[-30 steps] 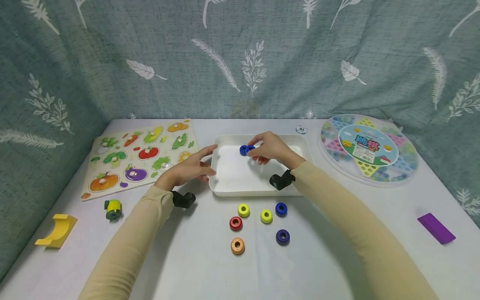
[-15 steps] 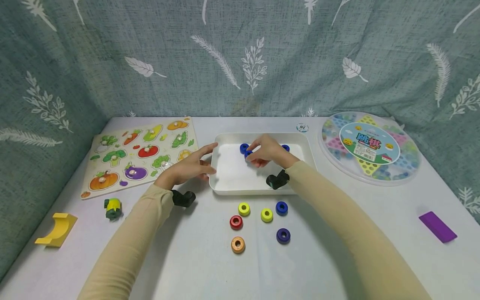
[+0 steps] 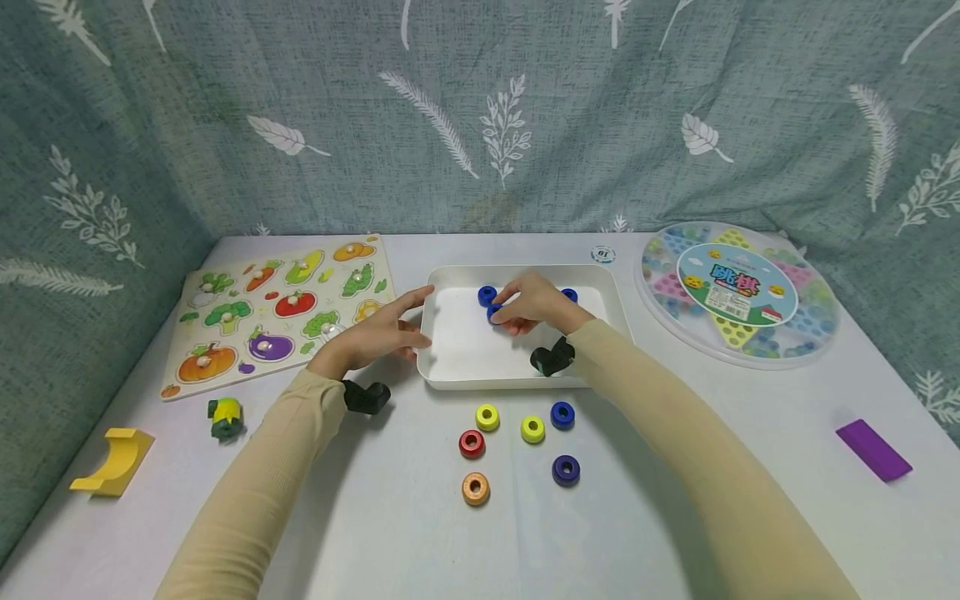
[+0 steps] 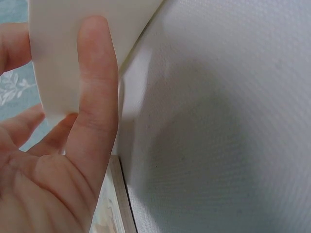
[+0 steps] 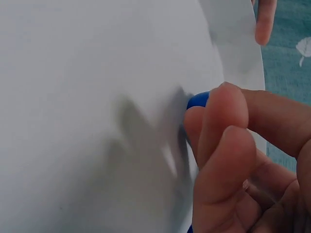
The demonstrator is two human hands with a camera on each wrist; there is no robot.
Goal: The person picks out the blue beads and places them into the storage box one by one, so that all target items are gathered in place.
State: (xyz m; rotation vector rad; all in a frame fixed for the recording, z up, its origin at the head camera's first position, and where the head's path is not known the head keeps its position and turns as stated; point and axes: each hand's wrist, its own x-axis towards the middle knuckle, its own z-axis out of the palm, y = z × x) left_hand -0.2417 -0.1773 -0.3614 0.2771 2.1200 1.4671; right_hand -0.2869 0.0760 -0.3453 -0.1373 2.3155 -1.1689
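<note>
My right hand [image 3: 534, 302] is over the white tray [image 3: 465, 358], pinching a blue ring [image 3: 493, 312] between thumb and fingers. In the right wrist view just a sliver of that blue ring [image 5: 198, 100] shows past the fingertips. Right behind it in the tray lies another blue ring [image 3: 487, 296]. A third blue ring [image 3: 570, 295] sits toward the tray's back right, partly hidden by the hand. My left hand [image 3: 375, 336] rests spread against the tray's left side. Up close, its thumb [image 4: 97, 63] lies straight along the outer wall [image 4: 56, 73].
In front of the tray lie two yellow rings [image 3: 487, 418], a red ring [image 3: 472, 444], an orange ring [image 3: 476, 489] and two blue ones [image 3: 566, 471]. A vegetable puzzle board [image 3: 251, 333] stands left, a round game box [image 3: 738, 292] right. Small blocks [image 3: 873, 450] lie at both sides.
My right hand has moved slightly left and toward me with the blue ring, away from the other ring. The ring at the back right has come into view. My left hand stays put.
</note>
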